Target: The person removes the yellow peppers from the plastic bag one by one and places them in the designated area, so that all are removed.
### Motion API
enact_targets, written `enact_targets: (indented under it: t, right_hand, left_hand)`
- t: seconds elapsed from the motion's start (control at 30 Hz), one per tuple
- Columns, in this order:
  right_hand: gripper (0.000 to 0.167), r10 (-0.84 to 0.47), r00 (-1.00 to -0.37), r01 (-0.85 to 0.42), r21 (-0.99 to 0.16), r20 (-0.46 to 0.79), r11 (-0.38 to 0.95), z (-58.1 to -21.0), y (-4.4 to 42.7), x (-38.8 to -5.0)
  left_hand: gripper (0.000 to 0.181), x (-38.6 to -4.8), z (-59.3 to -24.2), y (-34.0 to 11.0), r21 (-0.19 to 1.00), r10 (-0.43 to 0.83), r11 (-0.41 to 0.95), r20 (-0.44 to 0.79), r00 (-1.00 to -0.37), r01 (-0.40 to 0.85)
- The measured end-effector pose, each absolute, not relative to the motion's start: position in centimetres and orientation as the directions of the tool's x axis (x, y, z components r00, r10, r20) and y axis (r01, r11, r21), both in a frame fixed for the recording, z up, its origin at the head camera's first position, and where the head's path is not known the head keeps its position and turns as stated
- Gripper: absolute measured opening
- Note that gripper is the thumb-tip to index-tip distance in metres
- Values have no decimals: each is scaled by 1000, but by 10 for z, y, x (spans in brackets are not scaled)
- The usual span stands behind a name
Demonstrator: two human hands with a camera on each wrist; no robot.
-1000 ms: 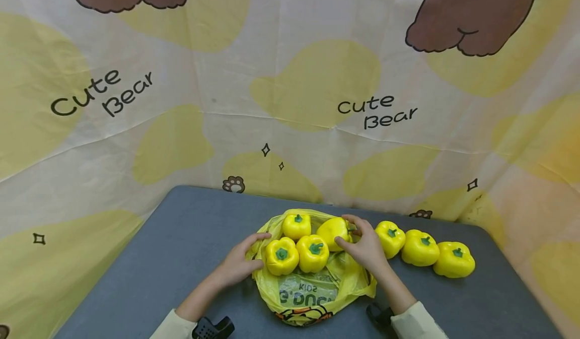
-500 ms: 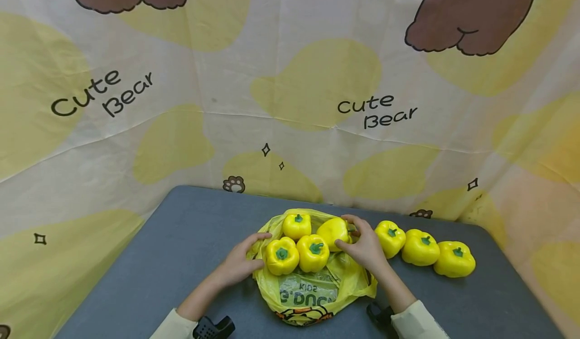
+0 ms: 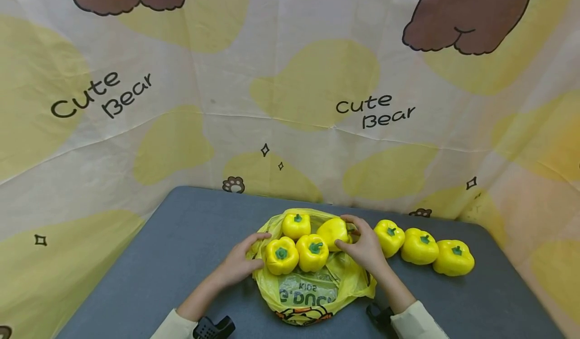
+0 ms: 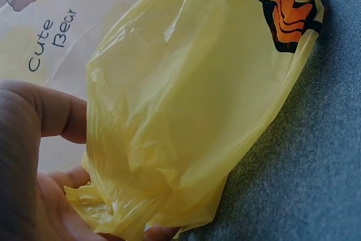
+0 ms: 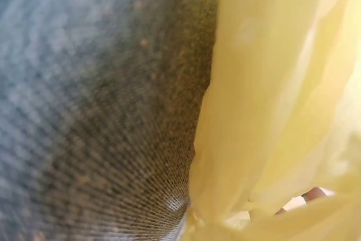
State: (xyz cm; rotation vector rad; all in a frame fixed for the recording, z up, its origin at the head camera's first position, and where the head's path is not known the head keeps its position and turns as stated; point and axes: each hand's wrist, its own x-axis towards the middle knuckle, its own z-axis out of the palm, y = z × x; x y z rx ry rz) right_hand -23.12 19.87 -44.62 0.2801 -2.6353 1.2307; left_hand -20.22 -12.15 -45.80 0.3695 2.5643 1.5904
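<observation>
A yellow plastic bag [image 3: 308, 292] lay spread on the grey bench [image 3: 204, 220], its mouth open around four yellow peppers. The person's left hand [image 3: 237, 263] held the bag's left side, the fingers curled round the loose plastic. The right hand [image 3: 366, 251] had its thumb and fingers about the tilted pepper [image 3: 332, 233], grasping it inside the bag, its green stem turned toward the palm. The other three bagged peppers [image 3: 282, 262] sat close together, stems up. Three more peppers [image 3: 419, 248] stood in a row on the bench, right of the bag. Behind hung a printed cloth [image 3: 299, 87].
</observation>
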Motion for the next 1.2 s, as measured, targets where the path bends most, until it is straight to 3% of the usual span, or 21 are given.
enact_targets:
  t: [0.57, 1.2]
  right_hand:
    - [41, -4, -965, -210, -766, 262, 608, -442, 201, -225]
    - [56, 2, -986, -124, -730, 169, 673, -445, 196, -232]
  left_hand:
    - [63, -202, -457, -120, 882, 240, 449, 39, -970, 147]
    - [64, -203, -458, -119, 889, 231, 437, 34, -972, 135]
